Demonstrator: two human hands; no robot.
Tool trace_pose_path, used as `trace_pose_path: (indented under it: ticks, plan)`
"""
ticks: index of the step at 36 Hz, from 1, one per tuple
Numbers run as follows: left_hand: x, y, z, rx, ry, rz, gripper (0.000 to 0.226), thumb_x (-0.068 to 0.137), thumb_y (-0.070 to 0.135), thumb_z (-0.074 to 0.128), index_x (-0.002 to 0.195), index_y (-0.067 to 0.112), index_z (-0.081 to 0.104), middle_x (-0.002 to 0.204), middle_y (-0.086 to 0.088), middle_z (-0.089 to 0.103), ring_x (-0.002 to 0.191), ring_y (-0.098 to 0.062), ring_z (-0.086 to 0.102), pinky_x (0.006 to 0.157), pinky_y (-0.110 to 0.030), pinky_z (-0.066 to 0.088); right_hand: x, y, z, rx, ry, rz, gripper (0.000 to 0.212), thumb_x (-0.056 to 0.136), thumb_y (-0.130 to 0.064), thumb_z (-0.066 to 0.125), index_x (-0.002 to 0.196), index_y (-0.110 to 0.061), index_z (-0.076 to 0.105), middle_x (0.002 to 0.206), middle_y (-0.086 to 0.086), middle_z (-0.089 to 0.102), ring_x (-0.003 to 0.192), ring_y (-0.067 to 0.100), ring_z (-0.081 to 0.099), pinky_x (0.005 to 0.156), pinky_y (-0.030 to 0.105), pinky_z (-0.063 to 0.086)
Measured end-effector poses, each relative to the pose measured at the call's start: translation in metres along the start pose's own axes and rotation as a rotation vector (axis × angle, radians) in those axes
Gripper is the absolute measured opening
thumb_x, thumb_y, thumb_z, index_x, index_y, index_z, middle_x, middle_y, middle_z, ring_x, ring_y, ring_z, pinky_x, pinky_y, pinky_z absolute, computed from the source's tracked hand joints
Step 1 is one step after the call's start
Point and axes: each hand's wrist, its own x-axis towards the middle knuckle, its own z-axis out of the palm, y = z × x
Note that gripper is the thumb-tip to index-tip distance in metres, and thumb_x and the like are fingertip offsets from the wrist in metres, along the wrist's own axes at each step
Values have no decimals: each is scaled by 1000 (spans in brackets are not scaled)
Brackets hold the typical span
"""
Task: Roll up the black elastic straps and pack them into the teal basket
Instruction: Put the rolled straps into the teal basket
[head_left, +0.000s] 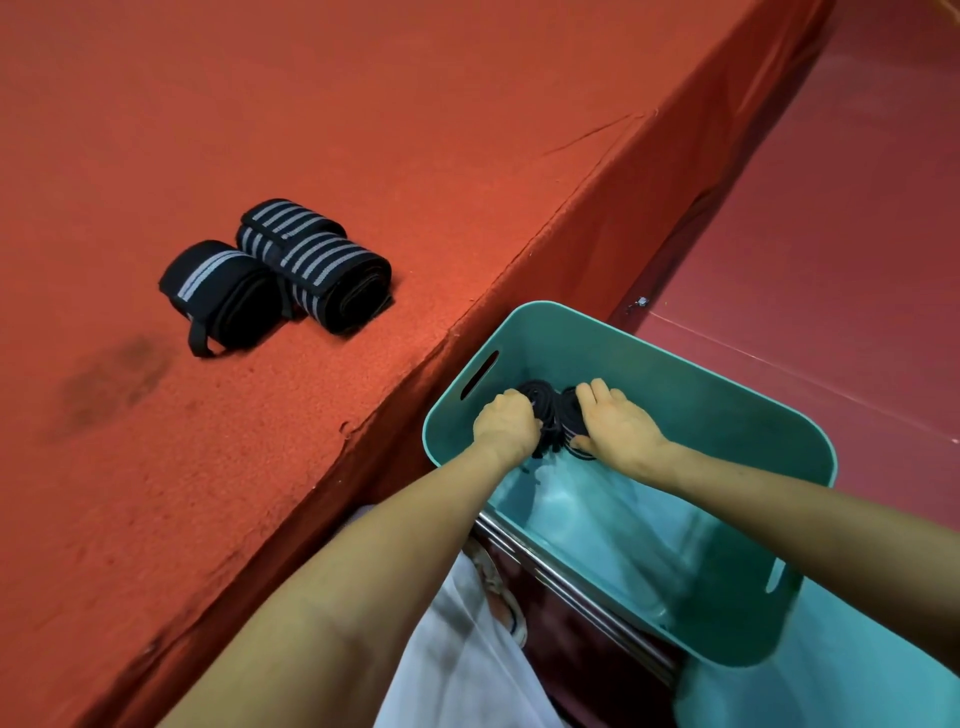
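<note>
At the 11 o'clock end of the teal basket (701, 415), 2 soft black strap rolls (543, 402) sit side by side between the hands. The left hand (506, 423) curls round the 9 o'clock roll. The right hand (618, 426) grasps the other between thumb and fingers. The basket is smooth plastic with rounded corners and slot handles. 2 grey-striped rolls (311, 265) lie touching on the felt-like red desk (363, 130), at 10 o'clock from the basket.

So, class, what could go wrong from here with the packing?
1. Loose ends hang below the black rolled straps that the left hand and right hand grip in the teal plastic basket; released, they may unroll.
2. Two grey-striped black rolls on the red carpeted ledge could be forgotten.
</note>
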Motion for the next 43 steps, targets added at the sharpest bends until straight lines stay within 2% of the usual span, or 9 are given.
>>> trace_pose_path:
  ticks: [6, 13, 20, 26, 32, 34, 37, 40, 43]
  plan:
    - [0, -2, 0, -42, 42, -37, 44, 95, 27, 54, 124, -3, 41, 126, -20, 55, 117, -36, 54, 89, -39, 45, 3, 1, -1, 36, -17, 1, 47, 90, -31, 63, 122, -7, 38, 119, 12, 41, 103, 29, 48, 74, 32, 39]
    - [-1, -3, -1, -56, -45, -8, 37, 89, -2, 46, 124, -3, 34, 124, -27, 53, 113, -42, 53, 86, -43, 44, 2, 0, -4, -2, -39, 32, 51, 90, -33, 62, 128, -10, 37, 124, 10, 40, 105, 30, 49, 71, 36, 41]
    - [-3, 1, -14, -62, -173, 6, 48, 90, 5, 47, 133, -6, 29, 132, -26, 47, 119, -40, 50, 89, -39, 43, -2, -4, -11, -50, -103, 82, 57, 89, -35, 62, 134, -15, 33, 127, 11, 39, 98, 33, 59, 65, 36, 38]
    - [-17, 1, -28, -34, -178, 69, 47, 89, 13, 51, 132, 0, 40, 131, -20, 51, 116, -35, 53, 87, -35, 45, -8, -13, -30, -106, -93, 108, 53, 92, -33, 59, 134, -14, 35, 129, 10, 41, 104, 32, 59, 67, 36, 41]
    - [-65, -8, -71, -174, -85, 243, 25, 92, 19, 55, 114, 6, 57, 121, -13, 61, 113, -27, 56, 89, -29, 42, -19, -41, -73, 7, 80, 23, 44, 94, -35, 54, 131, -15, 43, 133, 6, 48, 115, 31, 54, 83, 39, 45]
    - [-86, -22, -89, -240, -52, 294, 31, 93, 23, 55, 122, 11, 56, 126, -5, 59, 115, -20, 54, 92, -21, 39, -23, -50, -91, 73, 170, -21, 42, 94, -33, 53, 132, -18, 43, 133, 4, 50, 115, 29, 54, 86, 39, 46]
    - [-117, -49, -118, -324, 62, 359, 29, 93, 23, 58, 121, 17, 59, 120, 3, 62, 103, -10, 56, 82, -12, 35, -28, -64, -115, 193, 302, -152, 37, 92, -31, 54, 127, -21, 48, 128, 0, 55, 111, 24, 57, 88, 41, 48]
    - [-138, -78, -143, -441, 222, 350, 21, 90, 22, 62, 111, 20, 63, 108, 8, 65, 94, -7, 60, 82, -14, 40, -27, -89, -138, 322, 395, -316, 34, 91, -27, 60, 122, -19, 53, 119, -1, 59, 102, 18, 60, 87, 40, 49]
    - [-143, -106, -159, -455, 359, 279, 21, 90, 21, 63, 111, 18, 63, 109, 8, 64, 94, -9, 62, 82, -17, 42, -16, -122, -151, 413, 409, -471, 34, 89, -23, 63, 121, -17, 55, 116, -2, 60, 98, 13, 59, 88, 39, 48]
